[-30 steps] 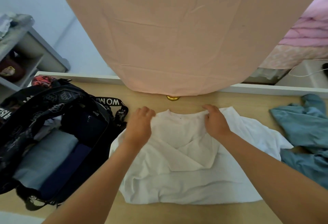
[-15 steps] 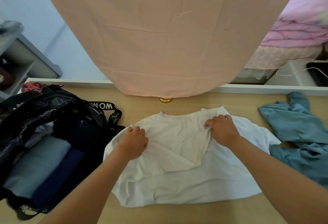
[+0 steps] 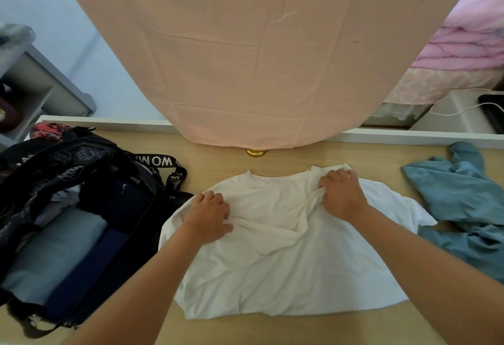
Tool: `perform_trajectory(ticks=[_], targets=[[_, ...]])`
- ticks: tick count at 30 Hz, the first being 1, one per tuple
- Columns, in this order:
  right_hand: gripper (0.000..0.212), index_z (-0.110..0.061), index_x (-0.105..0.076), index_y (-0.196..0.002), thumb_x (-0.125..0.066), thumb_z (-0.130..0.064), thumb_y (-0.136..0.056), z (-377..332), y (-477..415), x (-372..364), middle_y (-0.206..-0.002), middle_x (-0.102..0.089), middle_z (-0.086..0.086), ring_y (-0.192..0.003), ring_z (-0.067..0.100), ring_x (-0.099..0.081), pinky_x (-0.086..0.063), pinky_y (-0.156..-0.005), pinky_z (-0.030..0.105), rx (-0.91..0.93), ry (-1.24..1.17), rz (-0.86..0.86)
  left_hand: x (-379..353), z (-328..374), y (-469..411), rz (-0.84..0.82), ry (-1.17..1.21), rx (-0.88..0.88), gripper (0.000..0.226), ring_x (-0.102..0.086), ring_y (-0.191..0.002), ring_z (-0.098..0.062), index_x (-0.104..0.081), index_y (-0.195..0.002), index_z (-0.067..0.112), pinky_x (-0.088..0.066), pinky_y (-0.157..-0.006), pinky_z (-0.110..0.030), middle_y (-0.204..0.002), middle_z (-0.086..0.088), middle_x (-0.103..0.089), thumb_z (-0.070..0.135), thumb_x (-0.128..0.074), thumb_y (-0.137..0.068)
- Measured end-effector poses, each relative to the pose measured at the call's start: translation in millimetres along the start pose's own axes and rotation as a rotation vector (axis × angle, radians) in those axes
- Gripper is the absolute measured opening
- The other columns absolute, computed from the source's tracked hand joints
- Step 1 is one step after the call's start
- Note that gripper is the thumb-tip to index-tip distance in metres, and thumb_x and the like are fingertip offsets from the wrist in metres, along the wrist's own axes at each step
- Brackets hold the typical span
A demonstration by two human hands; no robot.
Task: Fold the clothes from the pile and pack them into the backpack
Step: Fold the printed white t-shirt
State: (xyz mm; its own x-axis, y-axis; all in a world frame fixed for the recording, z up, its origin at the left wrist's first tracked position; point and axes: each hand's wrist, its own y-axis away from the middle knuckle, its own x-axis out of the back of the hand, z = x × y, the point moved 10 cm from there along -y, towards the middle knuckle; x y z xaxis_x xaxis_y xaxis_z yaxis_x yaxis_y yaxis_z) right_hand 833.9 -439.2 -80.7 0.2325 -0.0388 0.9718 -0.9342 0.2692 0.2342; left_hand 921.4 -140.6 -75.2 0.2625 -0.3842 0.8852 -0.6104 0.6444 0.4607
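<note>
A white T-shirt point(image 3: 286, 268) lies spread on the wooden table point(image 3: 300, 329), collar towards the far edge. My left hand point(image 3: 208, 215) grips a bunch of its cloth near the left shoulder. My right hand point(image 3: 342, 194) grips a fold of the shirt near the right side of the collar. A black backpack point(image 3: 90, 175) lies open at the left, with folded light blue and dark blue clothes point(image 3: 62, 252) packed inside. A crumpled blue garment point(image 3: 469, 208) lies at the right of the table.
A large pink cloth point(image 3: 259, 58) hangs down over the table's far edge, with a small brass knob point(image 3: 255, 152) below it. A grey shelf point(image 3: 32, 85) stands at the far left. Pink bedding point(image 3: 463, 44) and a white box with a cable point(image 3: 458, 111) are at the far right.
Both hands have drawn back from the collar edge and now bunch the shirt's cloth. The left hand moved down and left towards the shoulder; the right hand lifted a fold.
</note>
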Motion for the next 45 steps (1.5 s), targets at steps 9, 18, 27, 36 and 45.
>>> perform_trajectory(ticks=[9,18,27,36,45], targets=[[0.027,-0.024,-0.070,-0.098,-0.043,-0.027,-0.097,1,-10,4,-0.097,-0.068,-0.006,-0.095,0.021,-0.056,-0.035,-0.094,0.040,-0.087,-0.306,0.015,23,-37,-1,0.158,0.130,0.194,0.041,-0.057,-0.088,-0.018,-0.068,-0.094,0.027,-0.028,-0.091,-0.035,-0.085,0.005,-0.068,0.033,-0.029,-0.085],[0.030,-0.022,-0.074,-0.106,-0.045,-0.017,-0.099,32,-18,20,-0.097,-0.066,0.003,-0.095,0.027,-0.058,-0.033,-0.088,0.039,-0.336,-0.365,0.251,55,-107,11,0.486,0.145,0.595,0.022,-0.055,-0.079,-0.031,-0.058,-0.083,0.009,-0.034,-0.084,-0.046,-0.076,-0.009,-0.060,0.029,-0.056,-0.094],[0.044,-0.018,-0.060,-0.122,-0.052,-0.009,-0.079,-30,3,34,-0.131,-0.054,0.012,-0.113,0.034,-0.052,-0.039,-0.096,0.047,-0.042,-0.150,0.477,13,23,-18,0.315,0.135,-0.006,0.054,-0.032,-0.142,-0.033,-0.039,-0.147,0.025,-0.027,-0.111,-0.050,-0.156,-0.005,-0.033,0.037,-0.037,-0.094],[0.065,-0.019,-0.017,-0.158,-0.037,-0.039,-0.100,-46,55,-32,-0.165,-0.009,0.014,-0.151,0.033,-0.014,-0.017,-0.121,0.053,-0.039,-0.082,0.000,10,-5,56,0.538,0.428,0.151,0.038,-0.050,-0.123,-0.023,-0.057,-0.131,0.016,-0.040,-0.103,-0.041,-0.132,-0.002,-0.057,0.013,-0.055,-0.093],[0.039,-0.024,-0.055,-0.107,-0.055,-0.048,-0.076,-174,189,-40,-0.103,-0.051,-0.004,-0.088,0.017,-0.052,-0.040,-0.076,0.031,0.363,-0.332,-0.037,-81,-4,191,0.505,0.704,0.560,0.016,-0.057,-0.068,-0.025,-0.055,-0.082,0.016,-0.046,-0.059,-0.035,-0.077,-0.001,-0.057,0.023,-0.069,-0.084]])
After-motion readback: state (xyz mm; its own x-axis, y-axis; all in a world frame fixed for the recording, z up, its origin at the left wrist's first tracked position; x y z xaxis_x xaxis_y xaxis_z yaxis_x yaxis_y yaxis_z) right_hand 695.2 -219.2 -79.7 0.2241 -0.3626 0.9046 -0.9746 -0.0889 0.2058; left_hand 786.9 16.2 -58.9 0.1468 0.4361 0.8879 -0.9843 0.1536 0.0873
